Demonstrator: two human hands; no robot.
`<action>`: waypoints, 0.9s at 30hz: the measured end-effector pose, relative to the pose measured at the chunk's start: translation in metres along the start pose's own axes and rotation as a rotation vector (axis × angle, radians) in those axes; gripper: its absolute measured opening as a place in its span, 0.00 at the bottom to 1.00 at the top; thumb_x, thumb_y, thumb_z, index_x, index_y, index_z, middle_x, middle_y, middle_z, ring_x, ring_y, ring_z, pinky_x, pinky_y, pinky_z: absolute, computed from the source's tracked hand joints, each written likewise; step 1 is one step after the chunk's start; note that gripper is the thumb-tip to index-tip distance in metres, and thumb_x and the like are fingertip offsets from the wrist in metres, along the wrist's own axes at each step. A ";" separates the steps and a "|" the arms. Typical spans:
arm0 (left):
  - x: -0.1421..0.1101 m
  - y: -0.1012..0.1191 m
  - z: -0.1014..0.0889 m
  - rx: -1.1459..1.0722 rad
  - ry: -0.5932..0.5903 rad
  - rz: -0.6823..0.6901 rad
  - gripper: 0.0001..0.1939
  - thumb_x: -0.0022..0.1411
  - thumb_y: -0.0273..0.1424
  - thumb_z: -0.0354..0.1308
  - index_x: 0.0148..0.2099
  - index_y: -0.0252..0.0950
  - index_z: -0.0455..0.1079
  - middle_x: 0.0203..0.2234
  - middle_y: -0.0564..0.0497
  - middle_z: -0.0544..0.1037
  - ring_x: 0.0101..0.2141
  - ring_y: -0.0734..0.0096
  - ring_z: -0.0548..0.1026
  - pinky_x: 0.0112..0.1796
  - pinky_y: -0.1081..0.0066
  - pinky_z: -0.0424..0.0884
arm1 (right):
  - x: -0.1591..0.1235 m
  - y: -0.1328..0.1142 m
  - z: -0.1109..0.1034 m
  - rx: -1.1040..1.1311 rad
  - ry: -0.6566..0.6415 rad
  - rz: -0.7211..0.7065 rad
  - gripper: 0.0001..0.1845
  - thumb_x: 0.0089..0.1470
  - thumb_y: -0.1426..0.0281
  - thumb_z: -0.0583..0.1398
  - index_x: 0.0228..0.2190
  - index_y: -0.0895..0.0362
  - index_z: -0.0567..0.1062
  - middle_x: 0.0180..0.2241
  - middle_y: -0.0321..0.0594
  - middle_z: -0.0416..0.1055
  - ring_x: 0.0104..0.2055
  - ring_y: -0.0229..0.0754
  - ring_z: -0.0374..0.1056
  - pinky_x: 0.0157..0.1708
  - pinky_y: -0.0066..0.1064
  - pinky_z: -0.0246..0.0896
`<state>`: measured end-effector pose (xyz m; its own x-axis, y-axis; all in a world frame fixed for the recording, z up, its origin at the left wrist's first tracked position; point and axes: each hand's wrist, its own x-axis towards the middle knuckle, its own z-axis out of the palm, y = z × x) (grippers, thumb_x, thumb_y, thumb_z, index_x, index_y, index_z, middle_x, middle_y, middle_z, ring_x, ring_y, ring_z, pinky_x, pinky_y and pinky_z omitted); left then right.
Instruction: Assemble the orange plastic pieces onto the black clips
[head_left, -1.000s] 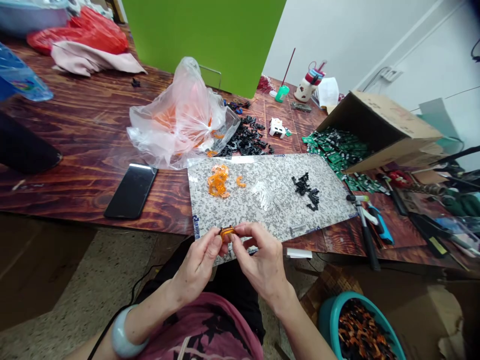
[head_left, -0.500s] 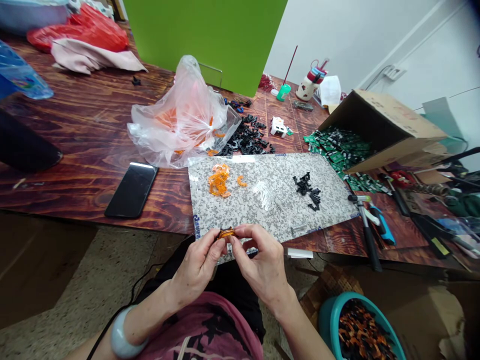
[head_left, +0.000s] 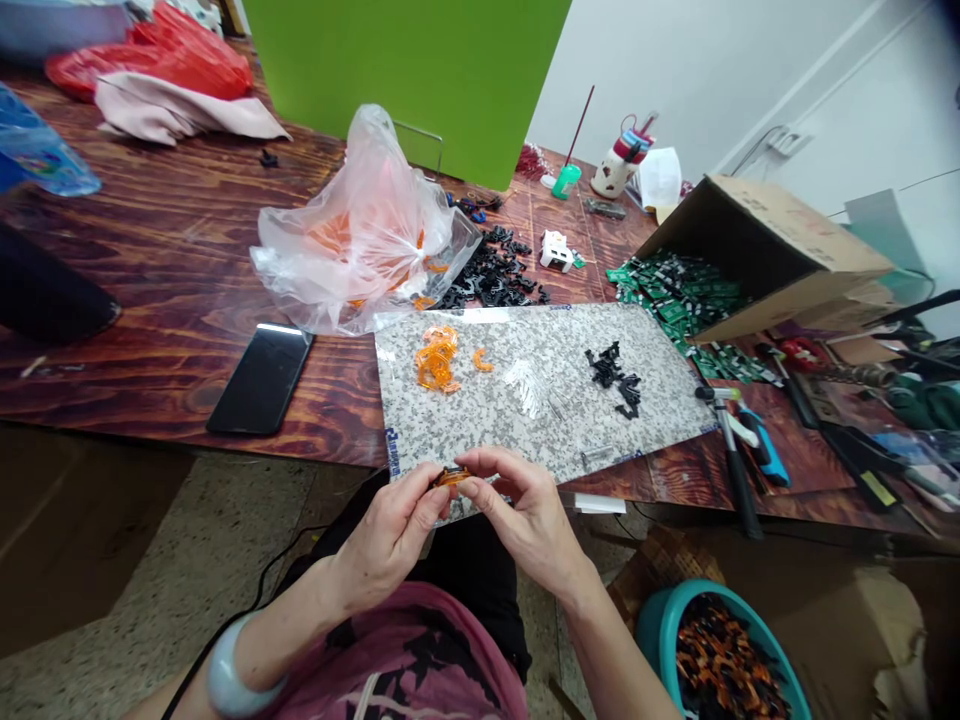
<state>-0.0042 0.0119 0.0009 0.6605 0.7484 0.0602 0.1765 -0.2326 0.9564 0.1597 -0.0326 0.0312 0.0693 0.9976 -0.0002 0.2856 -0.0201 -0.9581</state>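
On my feed, the left hand (head_left: 390, 530) and right hand (head_left: 529, 520) pinch a small amber plastic piece (head_left: 452, 477) between them in a narrow fingertip grip, just above the near edge of a speckled mat (head_left: 465, 430). Orange pieces (head_left: 436, 360) and black pieces (head_left: 611, 368) lie on the mat. A plastic bag (head_left: 352, 230) sits behind it, a black phone (head_left: 260, 380) to its left, a tipped cardboard box (head_left: 765, 250) past its far right corner, and a teal basin (head_left: 660, 625) below its near right corner.

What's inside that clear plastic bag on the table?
Orange pieces show through the bag. The crumpled film hides how many there are and anything deeper inside.
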 end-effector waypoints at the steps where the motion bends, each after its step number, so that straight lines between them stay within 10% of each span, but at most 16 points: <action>1: 0.000 0.000 0.000 0.006 -0.014 0.002 0.11 0.68 0.31 0.40 0.36 0.37 0.62 0.25 0.54 0.67 0.26 0.72 0.67 0.30 0.74 0.63 | 0.000 0.001 0.000 0.024 -0.006 0.004 0.10 0.56 0.65 0.59 0.38 0.56 0.75 0.36 0.40 0.73 0.37 0.38 0.70 0.33 0.26 0.66; 27: -0.003 0.000 -0.006 0.048 -0.060 0.076 0.14 0.67 0.33 0.42 0.31 0.37 0.62 0.21 0.54 0.64 0.24 0.71 0.62 0.26 0.73 0.59 | -0.010 -0.004 0.005 -0.082 0.012 -0.112 0.06 0.58 0.68 0.56 0.34 0.55 0.72 0.31 0.37 0.70 0.32 0.37 0.66 0.33 0.27 0.62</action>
<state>-0.0102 0.0135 0.0018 0.7158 0.6890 0.1132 0.1582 -0.3179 0.9348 0.1532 -0.0421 0.0334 0.0439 0.9930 0.1095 0.3694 0.0857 -0.9253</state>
